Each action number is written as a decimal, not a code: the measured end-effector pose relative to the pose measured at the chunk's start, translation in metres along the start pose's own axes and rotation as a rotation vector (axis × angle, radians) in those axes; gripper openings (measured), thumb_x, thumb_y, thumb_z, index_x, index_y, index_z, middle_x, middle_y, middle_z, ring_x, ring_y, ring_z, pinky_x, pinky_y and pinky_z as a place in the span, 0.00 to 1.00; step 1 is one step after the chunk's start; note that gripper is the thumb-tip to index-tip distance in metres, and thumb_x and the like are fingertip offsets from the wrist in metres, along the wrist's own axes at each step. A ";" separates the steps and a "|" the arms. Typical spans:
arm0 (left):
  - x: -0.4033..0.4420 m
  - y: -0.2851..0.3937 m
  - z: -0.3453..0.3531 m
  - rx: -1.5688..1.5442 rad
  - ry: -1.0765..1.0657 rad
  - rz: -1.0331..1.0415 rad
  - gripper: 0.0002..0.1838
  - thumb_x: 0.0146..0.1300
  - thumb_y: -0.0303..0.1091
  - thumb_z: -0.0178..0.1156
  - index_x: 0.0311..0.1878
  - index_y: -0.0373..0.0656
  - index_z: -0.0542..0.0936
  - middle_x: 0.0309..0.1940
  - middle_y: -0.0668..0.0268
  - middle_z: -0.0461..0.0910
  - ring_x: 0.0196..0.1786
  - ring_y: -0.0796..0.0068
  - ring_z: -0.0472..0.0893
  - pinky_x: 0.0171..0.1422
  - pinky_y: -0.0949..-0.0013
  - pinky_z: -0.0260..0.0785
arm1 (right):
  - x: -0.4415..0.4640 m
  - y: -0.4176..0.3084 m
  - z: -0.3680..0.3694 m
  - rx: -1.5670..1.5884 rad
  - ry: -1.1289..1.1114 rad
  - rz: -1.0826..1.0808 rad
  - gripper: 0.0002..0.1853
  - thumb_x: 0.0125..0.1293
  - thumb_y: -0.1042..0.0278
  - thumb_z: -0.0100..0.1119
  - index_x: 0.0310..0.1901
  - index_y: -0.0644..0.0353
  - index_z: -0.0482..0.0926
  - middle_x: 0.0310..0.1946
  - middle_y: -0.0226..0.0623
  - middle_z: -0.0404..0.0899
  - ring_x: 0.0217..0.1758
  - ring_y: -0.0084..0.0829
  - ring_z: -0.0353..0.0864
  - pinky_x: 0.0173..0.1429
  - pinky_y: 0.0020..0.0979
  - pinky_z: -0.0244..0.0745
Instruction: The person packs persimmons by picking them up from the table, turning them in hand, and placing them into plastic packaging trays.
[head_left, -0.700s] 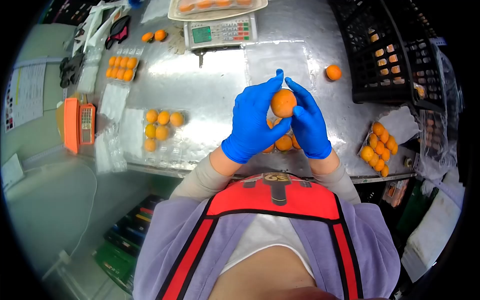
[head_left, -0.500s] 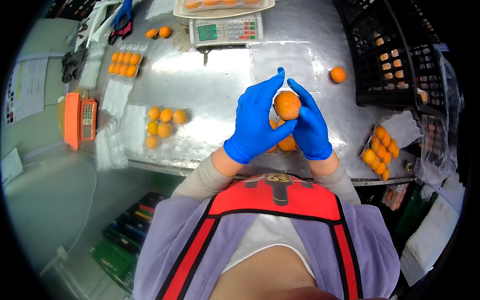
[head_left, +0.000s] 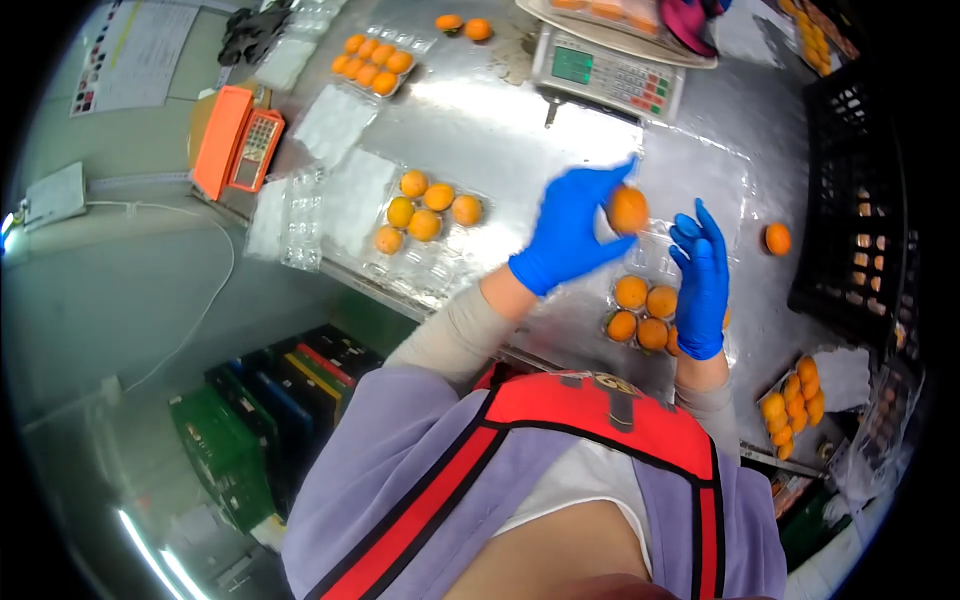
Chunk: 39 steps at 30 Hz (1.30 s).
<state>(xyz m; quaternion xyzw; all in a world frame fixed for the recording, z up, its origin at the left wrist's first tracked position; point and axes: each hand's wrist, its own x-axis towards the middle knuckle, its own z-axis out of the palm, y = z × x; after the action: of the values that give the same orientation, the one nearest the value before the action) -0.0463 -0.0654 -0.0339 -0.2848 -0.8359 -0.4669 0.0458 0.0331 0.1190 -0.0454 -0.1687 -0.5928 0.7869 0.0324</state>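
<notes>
My left hand (head_left: 578,228), in a blue glove, holds a round orange fruit (head_left: 628,210) between thumb and fingers, raised above the metal table. To its right, my right hand (head_left: 704,285), also gloved in blue, has its fingers extended and a little bent, with nothing in them. Just below the hands a clear plastic tray (head_left: 610,312) bears several orange fruits (head_left: 653,333); my right hand hides part of it. Another clear tray (head_left: 440,262) on the left is partly filled with fruits (head_left: 424,225).
A weighing scale (head_left: 610,75) stands at the back. One loose fruit (head_left: 778,239) lies beside a black crate (head_left: 850,230) on the right. Filled fruit packs sit far left (head_left: 372,64) and near right (head_left: 792,408). An orange device (head_left: 235,140) is at the left edge.
My hands have moved apart. The fruit, earlier between both hands, is now in my left hand only, and the tray beneath shows more. The whole view has turned and shifted.
</notes>
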 end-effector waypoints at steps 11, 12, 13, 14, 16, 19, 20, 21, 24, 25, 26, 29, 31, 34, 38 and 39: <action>0.072 -0.238 -0.158 -0.161 0.651 -0.478 0.32 0.46 0.29 0.70 0.56 0.35 0.70 0.48 0.59 0.73 0.50 0.70 0.73 0.55 0.69 0.67 | 0.018 0.004 -0.004 -0.059 -0.024 0.119 0.25 0.68 0.55 0.46 0.63 0.57 0.64 0.51 0.35 0.73 0.56 0.27 0.70 0.60 0.28 0.61; 0.078 -0.257 -0.165 -0.089 0.649 -0.473 0.33 0.46 0.30 0.70 0.56 0.35 0.70 0.48 0.59 0.73 0.50 0.70 0.73 0.56 0.69 0.67 | 0.020 0.004 -0.003 -0.061 -0.015 0.125 0.25 0.68 0.55 0.46 0.63 0.57 0.64 0.51 0.35 0.73 0.56 0.27 0.70 0.60 0.28 0.61; 0.086 -0.265 -0.172 0.012 0.644 -0.441 0.32 0.46 0.33 0.70 0.56 0.36 0.71 0.47 0.59 0.74 0.48 0.70 0.74 0.54 0.70 0.67 | 0.021 0.004 -0.003 -0.059 -0.033 0.130 0.25 0.68 0.56 0.46 0.63 0.57 0.65 0.50 0.35 0.73 0.56 0.27 0.70 0.60 0.28 0.61; 0.091 -0.273 -0.174 0.110 0.636 -0.409 0.32 0.46 0.36 0.69 0.56 0.36 0.71 0.46 0.60 0.75 0.47 0.71 0.75 0.53 0.71 0.67 | 0.021 0.005 -0.003 -0.061 -0.047 0.136 0.24 0.68 0.57 0.46 0.63 0.58 0.65 0.50 0.35 0.73 0.56 0.27 0.70 0.60 0.29 0.61; 0.101 -0.304 -0.178 0.205 0.630 -0.443 0.30 0.46 0.37 0.68 0.54 0.38 0.74 0.46 0.58 0.76 0.47 0.66 0.76 0.51 0.68 0.68 | 0.025 0.009 -0.005 -0.056 -0.029 0.135 0.24 0.68 0.58 0.46 0.62 0.59 0.65 0.50 0.36 0.73 0.55 0.28 0.70 0.60 0.29 0.61; 0.117 -0.317 -0.187 0.249 0.458 -0.632 0.28 0.51 0.40 0.65 0.56 0.40 0.73 0.43 0.59 0.77 0.45 0.70 0.76 0.50 0.67 0.69 | 0.025 0.004 -0.018 -0.080 0.062 0.136 0.23 0.68 0.61 0.47 0.62 0.61 0.66 0.50 0.37 0.74 0.55 0.28 0.71 0.60 0.30 0.62; 0.123 -0.309 -0.185 0.208 0.462 -0.625 0.29 0.52 0.39 0.65 0.57 0.41 0.72 0.44 0.57 0.78 0.47 0.68 0.76 0.52 0.67 0.68 | 0.026 0.001 -0.022 -0.084 0.088 0.119 0.23 0.68 0.63 0.48 0.62 0.62 0.66 0.50 0.37 0.74 0.55 0.29 0.71 0.60 0.30 0.63; 0.130 -0.323 -0.188 0.429 0.471 -0.583 0.31 0.51 0.41 0.67 0.58 0.41 0.71 0.48 0.56 0.77 0.50 0.68 0.76 0.54 0.67 0.67 | 0.028 0.000 -0.029 -0.084 0.127 0.088 0.22 0.67 0.64 0.49 0.61 0.63 0.66 0.49 0.37 0.74 0.55 0.28 0.71 0.60 0.29 0.63; 0.142 -0.325 -0.183 0.622 0.501 -0.508 0.33 0.50 0.47 0.67 0.59 0.44 0.72 0.54 0.56 0.75 0.55 0.62 0.75 0.57 0.67 0.66 | 0.027 -0.002 -0.055 -0.136 0.240 0.018 0.22 0.67 0.65 0.49 0.61 0.64 0.67 0.49 0.38 0.75 0.54 0.27 0.72 0.60 0.28 0.64; 0.143 -0.327 -0.177 0.608 0.483 -0.503 0.33 0.50 0.47 0.67 0.59 0.44 0.72 0.54 0.56 0.75 0.55 0.62 0.75 0.57 0.67 0.66 | 0.025 -0.004 -0.060 -0.117 0.292 0.027 0.22 0.67 0.66 0.48 0.60 0.64 0.67 0.49 0.38 0.75 0.54 0.27 0.72 0.59 0.27 0.64; 0.143 -0.328 -0.173 0.652 0.493 -0.542 0.33 0.50 0.48 0.66 0.59 0.45 0.72 0.55 0.57 0.75 0.56 0.59 0.74 0.59 0.64 0.64 | 0.022 -0.004 -0.067 -0.117 0.308 0.034 0.22 0.67 0.66 0.48 0.60 0.64 0.67 0.49 0.38 0.75 0.54 0.27 0.72 0.59 0.27 0.64; 0.142 -0.327 -0.167 0.826 0.428 -0.665 0.34 0.50 0.49 0.66 0.60 0.46 0.71 0.56 0.57 0.74 0.57 0.56 0.73 0.62 0.62 0.62 | 0.008 -0.002 -0.093 -0.239 0.390 0.001 0.20 0.67 0.69 0.48 0.59 0.65 0.68 0.52 0.38 0.73 0.54 0.25 0.71 0.60 0.27 0.64; 0.147 -0.324 -0.164 0.953 0.366 -0.742 0.35 0.49 0.50 0.66 0.60 0.45 0.71 0.56 0.56 0.74 0.58 0.55 0.72 0.62 0.61 0.61 | -0.001 0.000 -0.112 -0.322 0.446 -0.047 0.20 0.66 0.71 0.48 0.59 0.66 0.68 0.53 0.38 0.73 0.54 0.25 0.71 0.60 0.26 0.64; 0.140 -0.322 -0.157 1.010 0.354 -0.742 0.37 0.48 0.50 0.67 0.60 0.42 0.70 0.57 0.54 0.72 0.59 0.53 0.70 0.62 0.60 0.61 | -0.021 0.005 -0.138 -0.396 0.509 -0.067 0.18 0.65 0.75 0.50 0.57 0.67 0.70 0.54 0.35 0.72 0.54 0.23 0.70 0.61 0.25 0.63; 0.107 -0.283 -0.120 0.474 0.288 -0.239 0.32 0.50 0.42 0.68 0.56 0.36 0.71 0.56 0.54 0.71 0.60 0.56 0.70 0.63 0.61 0.61 | -0.035 0.017 -0.152 -0.421 0.535 0.015 0.19 0.65 0.73 0.53 0.58 0.65 0.70 0.51 0.33 0.73 0.51 0.20 0.70 0.57 0.22 0.64; 0.094 -0.242 -0.100 0.396 0.212 -0.162 0.30 0.51 0.37 0.67 0.56 0.36 0.71 0.56 0.56 0.72 0.60 0.62 0.69 0.63 0.63 0.60 | -0.038 0.023 -0.158 -0.442 0.496 0.057 0.20 0.65 0.72 0.54 0.58 0.64 0.70 0.47 0.31 0.73 0.47 0.18 0.69 0.54 0.21 0.65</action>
<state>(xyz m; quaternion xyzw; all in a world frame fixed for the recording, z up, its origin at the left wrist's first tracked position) -0.2690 -0.2029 -0.1285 -0.1516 -0.9219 -0.3233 0.1504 0.1205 0.2483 -0.0968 -0.3745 -0.7183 0.5746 0.1164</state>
